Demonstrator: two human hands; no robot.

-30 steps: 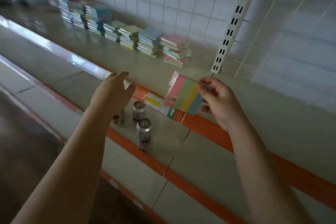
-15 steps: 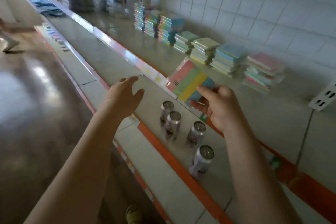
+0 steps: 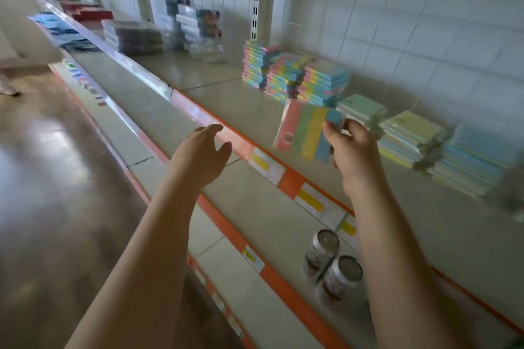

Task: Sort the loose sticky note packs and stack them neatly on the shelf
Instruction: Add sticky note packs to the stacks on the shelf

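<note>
My right hand (image 3: 351, 147) pinches a striped sticky note pack (image 3: 304, 131) in pink, green, yellow and blue, held upright above the front of the shelf (image 3: 226, 99). Just behind it stand tall stacks of the same striped packs (image 3: 295, 76) against the tiled wall. To their right lie lower stacks of plain green (image 3: 363, 109), yellow-green (image 3: 414, 136) and blue packs (image 3: 476, 161). My left hand (image 3: 202, 154) hovers over the shelf's front rail with relaxed, spread fingers and holds nothing.
The orange price rail (image 3: 286, 178) runs along the shelf edge. Two drink cans (image 3: 333, 266) stand on the lower shelf. Other wrapped goods (image 3: 195, 28) sit farther left on the shelf. A white upright post (image 3: 256, 3) rises behind the stacks. Brown floor (image 3: 42, 178) lies left.
The view has swung left along the shelf. My right hand has carried the striped pack up and toward the tall striped stacks. My left hand has stayed open near the rail.
</note>
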